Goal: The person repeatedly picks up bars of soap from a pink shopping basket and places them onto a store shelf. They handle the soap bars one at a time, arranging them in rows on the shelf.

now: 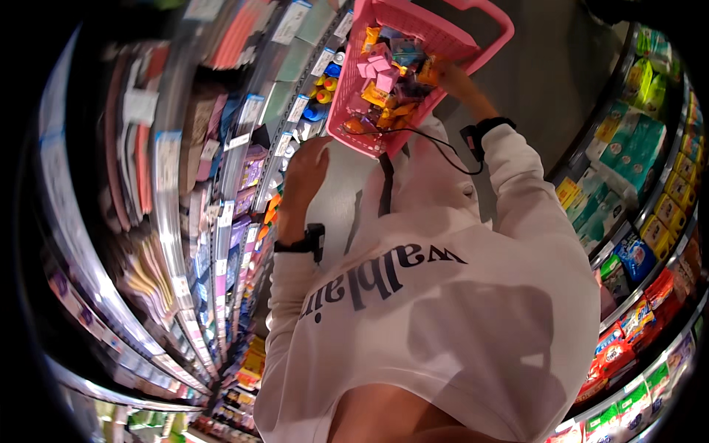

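A pink plastic basket [343, 111] is in front of my legs, with small wrapped items inside. Over its right side reaches my right hand [452, 76], its fingers closed at an orange packet [428, 71]; the fingertips are partly hidden. Pink blocks [387, 78] and a yellow-orange packet [377, 94] lie in the pile, beside a blue-green packet [407, 51]. My left hand [305, 171] hangs left of the basket near the shelf, fingers loosely bent, with nothing visible in it.
Tall shelves with price labels [168, 159] rise close on my left, holding folded textiles [140, 125] and bottles [323, 90]. To the right, another shelf carries green packs [628, 151] and red bags [614, 353]. A black cable [443, 150] loops from the basket to my right wrist. Grey floor [341, 196] runs between.
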### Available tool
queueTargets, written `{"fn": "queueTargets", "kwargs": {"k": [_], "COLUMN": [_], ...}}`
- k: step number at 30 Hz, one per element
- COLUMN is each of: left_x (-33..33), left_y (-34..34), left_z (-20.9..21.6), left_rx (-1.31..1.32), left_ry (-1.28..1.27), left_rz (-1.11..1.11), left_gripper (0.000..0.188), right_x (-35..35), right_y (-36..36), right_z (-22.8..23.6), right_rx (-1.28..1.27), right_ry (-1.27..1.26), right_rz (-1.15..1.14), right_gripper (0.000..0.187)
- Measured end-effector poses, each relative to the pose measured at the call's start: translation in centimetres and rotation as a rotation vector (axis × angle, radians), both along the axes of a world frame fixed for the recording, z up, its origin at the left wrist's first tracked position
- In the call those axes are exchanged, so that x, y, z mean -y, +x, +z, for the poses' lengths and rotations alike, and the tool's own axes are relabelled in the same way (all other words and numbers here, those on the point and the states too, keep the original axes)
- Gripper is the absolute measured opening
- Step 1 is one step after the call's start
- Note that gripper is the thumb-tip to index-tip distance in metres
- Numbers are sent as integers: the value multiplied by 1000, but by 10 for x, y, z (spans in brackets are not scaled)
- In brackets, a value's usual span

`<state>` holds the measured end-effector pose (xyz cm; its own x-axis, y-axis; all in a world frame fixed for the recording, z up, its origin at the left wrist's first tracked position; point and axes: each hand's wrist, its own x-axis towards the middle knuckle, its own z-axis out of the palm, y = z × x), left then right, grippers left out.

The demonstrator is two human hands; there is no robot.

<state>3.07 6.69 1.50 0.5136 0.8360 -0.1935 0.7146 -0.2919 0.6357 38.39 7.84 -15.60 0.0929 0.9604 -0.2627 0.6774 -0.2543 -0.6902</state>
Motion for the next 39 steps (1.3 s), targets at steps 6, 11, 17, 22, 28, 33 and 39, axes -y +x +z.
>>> {"fn": "queueTargets", "kwargs": {"k": [6,11,17,22,28,33,39], "left_x": [-43,-82,-83,-64,-67,-66,-67], "left_y": [64,103,145,188,176,144,110], "left_z": [-125,-238,-350,-376,-372,-334,-320], "left_rx": [-199,-147,-418,-418,-506,-671,-821], "left_ry": [-147,-141,-310,-204,-229,-313,-620], "left_rz": [-150,12,205,601,489,324,318], "left_gripper": [27,28,43,67,62,67,80], "right_x": [19,13,4,-16,-12,-18,-32], "right_y": [-25,-41,-64,-72,-87,-94,-96], "right_z": [-80,-119,-159,-191,-217,-232,-259], "right_rx": [-199,-174,-147,-255,-208,-55,126], "right_ry": [-92,-70,-273,-304,-369,-200,-312], "right_rz": [-52,-48,29,-123,-94,-71,190], "right_gripper": [26,18,29,32,31,30,39]}}
